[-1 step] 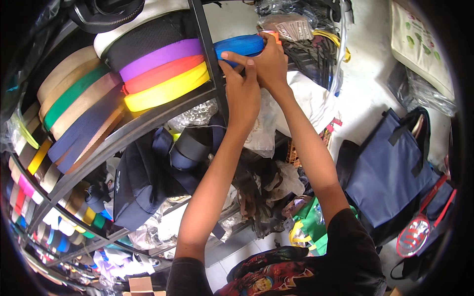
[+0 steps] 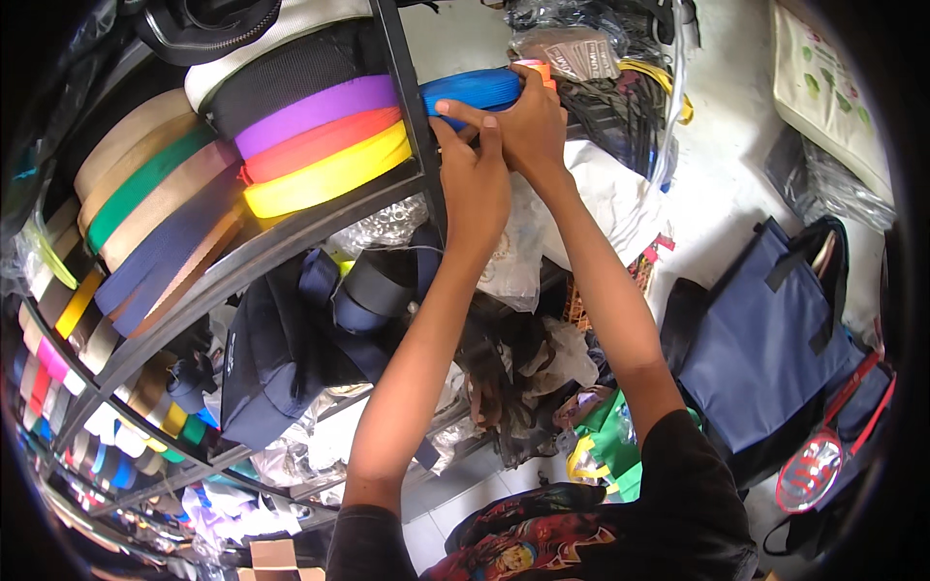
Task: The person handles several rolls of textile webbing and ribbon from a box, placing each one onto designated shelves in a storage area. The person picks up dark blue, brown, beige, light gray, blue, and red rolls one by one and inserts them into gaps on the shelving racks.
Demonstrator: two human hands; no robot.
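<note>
A roll of blue webbing [image 2: 472, 89] lies at the top middle, just right of a black shelf post. My right hand [image 2: 531, 126] is closed on its right side, fingers over the far edge and thumb stretched left along the near side. Below it, my left hand [image 2: 475, 184] is closed at the roll's near lower edge, its index finger and thumb pointing up; the other fingertips are hidden. The two hands overlap. Behind my right fingers an orange roll [image 2: 539, 70] peeks out.
Left of the post, a black metal shelf [image 2: 320, 208] bears stacked webbing rolls, a yellow roll [image 2: 329, 174] lowest. Dark bags and plastic packs crowd the shelf below. On the right are a navy tote bag [image 2: 765, 339] and a red-framed racket [image 2: 812, 470]. Black straps [image 2: 615, 111] hang behind my hands.
</note>
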